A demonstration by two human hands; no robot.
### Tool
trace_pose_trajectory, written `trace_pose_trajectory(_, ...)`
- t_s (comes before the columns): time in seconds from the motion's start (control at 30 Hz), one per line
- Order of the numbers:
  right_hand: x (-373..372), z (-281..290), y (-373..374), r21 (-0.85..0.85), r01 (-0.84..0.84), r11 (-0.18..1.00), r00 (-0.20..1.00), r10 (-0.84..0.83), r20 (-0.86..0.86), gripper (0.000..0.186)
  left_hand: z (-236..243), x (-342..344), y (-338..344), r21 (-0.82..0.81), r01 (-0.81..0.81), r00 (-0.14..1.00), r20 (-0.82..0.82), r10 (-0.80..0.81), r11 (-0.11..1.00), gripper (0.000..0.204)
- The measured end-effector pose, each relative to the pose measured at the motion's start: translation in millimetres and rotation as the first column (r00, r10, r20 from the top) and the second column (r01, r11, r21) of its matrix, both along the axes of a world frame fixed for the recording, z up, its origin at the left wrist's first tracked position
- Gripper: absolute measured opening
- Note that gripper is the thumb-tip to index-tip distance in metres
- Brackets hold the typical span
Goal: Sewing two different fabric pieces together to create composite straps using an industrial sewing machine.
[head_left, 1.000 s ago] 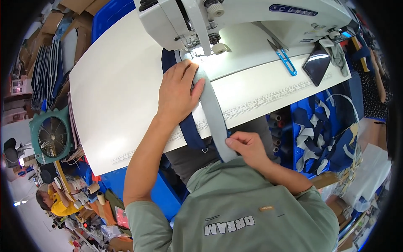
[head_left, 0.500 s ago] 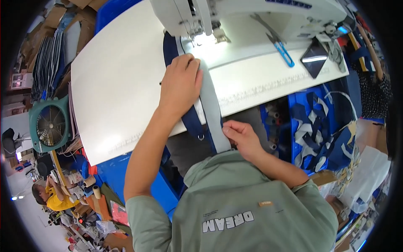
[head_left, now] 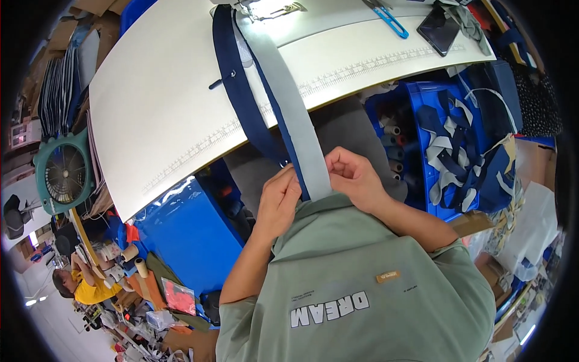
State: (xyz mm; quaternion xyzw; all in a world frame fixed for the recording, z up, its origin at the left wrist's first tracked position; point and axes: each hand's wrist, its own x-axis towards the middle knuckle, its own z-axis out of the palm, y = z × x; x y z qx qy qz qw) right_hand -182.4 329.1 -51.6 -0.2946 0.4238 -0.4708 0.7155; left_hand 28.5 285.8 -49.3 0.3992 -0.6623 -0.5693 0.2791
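A long light-grey and navy fabric strip (head_left: 304, 148) runs from under the lit sewing machine foot (head_left: 261, 12) down to my lap. My left hand (head_left: 278, 196) is closed on its lower end at the navy edge. My right hand (head_left: 356, 181) has curled fingers pinching the grey side at that end. A second navy strap (head_left: 238, 99) with a small metal ring lies alongside to the left, over the table edge. The white table (head_left: 157, 102) carries a printed ruler along its front.
Blue scissors (head_left: 392, 21), a dark phone (head_left: 437, 33) and a grey cloth (head_left: 473, 33) sit at the back right. A blue bin (head_left: 434, 199) of scraps is below right, near thread spools. A green fan (head_left: 63, 172) stands left. A person in yellow (head_left: 93, 289) is at lower left.
My left hand has come down from beside the needle to the strip's lower end, near my right hand, which has shifted slightly up. The view has moved, so the machine now sits higher in frame.
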Motion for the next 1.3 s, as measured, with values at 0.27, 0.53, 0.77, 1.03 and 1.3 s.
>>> trace_pose_trajectory(0.27,-13,8,19,0.015,-0.004,1.0,0.989,0.006,-0.145,0.009,1,-6,8,0.151,0.015,1.0,-0.014,-0.013,0.988,0.009)
trace_pose_trajectory(0.53,-25,8,25,0.049,-0.16,0.986,0.962,0.167,-0.218,0.014,-23,-20,2,0.049,-0.026,0.985,-0.172,0.035,0.998,0.02)
trace_pose_trajectory(0.77,-24,29,27,-0.153,-0.253,0.955,0.64,0.047,-0.767,0.014,-13,-28,-6,0.149,0.151,0.987,-0.08,-0.141,0.977,0.028)
trace_pose_trajectory(1.03,-10,32,27,-0.133,-0.161,0.978,0.768,0.039,-0.639,0.014,-7,-9,31,0.509,0.07,0.968,-0.241,0.064,0.858,0.023)
trace_pose_trajectory(1.3,-9,28,22,-0.175,-0.194,0.965,0.914,0.113,-0.39,0.011,6,0,34,0.365,0.087,0.99,-0.134,-0.04,0.927,0.026)
